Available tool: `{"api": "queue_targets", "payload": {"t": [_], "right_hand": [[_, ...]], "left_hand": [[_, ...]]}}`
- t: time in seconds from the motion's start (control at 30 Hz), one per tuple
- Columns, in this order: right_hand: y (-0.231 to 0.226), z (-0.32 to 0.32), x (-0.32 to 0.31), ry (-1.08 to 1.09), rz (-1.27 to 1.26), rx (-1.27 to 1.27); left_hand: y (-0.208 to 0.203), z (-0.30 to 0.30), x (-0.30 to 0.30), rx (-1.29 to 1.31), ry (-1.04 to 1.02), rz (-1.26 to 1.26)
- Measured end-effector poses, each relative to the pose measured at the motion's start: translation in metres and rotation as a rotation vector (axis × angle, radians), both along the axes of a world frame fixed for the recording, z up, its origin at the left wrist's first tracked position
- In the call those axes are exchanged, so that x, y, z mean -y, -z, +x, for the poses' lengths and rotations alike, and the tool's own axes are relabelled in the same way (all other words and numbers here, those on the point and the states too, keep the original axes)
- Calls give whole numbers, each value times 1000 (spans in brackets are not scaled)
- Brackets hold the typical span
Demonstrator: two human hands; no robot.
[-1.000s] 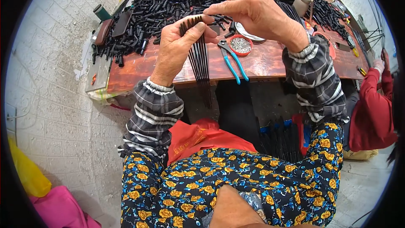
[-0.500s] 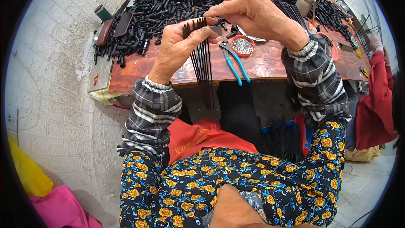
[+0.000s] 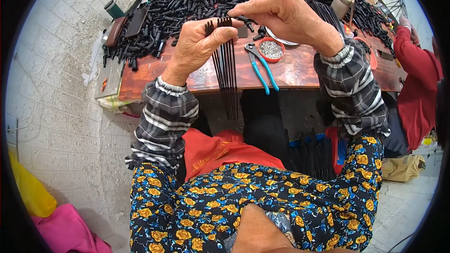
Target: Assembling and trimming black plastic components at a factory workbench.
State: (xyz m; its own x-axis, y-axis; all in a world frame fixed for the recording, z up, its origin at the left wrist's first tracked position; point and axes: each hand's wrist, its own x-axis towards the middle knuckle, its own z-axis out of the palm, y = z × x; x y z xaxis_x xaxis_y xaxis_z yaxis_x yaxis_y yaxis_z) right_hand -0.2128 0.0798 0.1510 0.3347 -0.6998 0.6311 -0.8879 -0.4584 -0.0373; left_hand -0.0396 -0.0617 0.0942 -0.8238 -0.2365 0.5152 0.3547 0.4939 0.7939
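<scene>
Black rods (image 3: 227,68), lengthwise downward from left hand (image 3: 191,43)

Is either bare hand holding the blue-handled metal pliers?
No; the pliers lie on the glossy reddish table, beside the round red dish.

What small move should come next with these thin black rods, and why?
Probably press the right hand lightly against the nearest rod tip while the left hand grips the thin black rods below. The tips fan out in two clusters above the left thumb, and the right index finger is at the right-hand cluster, though contact is hard to tell.
</scene>
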Motion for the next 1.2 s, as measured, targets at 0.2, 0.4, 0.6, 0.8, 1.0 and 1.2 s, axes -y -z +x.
{"api": "queue_targets", "payload": {"t": [0.2, 0.4, 0.6, 0.8, 1.0, 1.2], "right_hand": [[6, 1, 6, -20, 3, 91], [-2, 5, 3, -5, -3, 43], [0, 12, 1, 18, -43, 95], [1, 24, -4, 156, 91, 276], [7, 37, 12, 92, -227, 176], [-12, 22, -17, 250, 183, 318]], "left_hand": [[-4, 0, 2, 40, -2, 23], [-3, -2, 2, 25, -23, -29], [-3, -4, 4, 67, -53, -45], [-6, -2, -9, 38, -33, 105], [-11, -1, -17, 88, -21, 80], [-7, 6, -20, -12, 88, 479]]}}
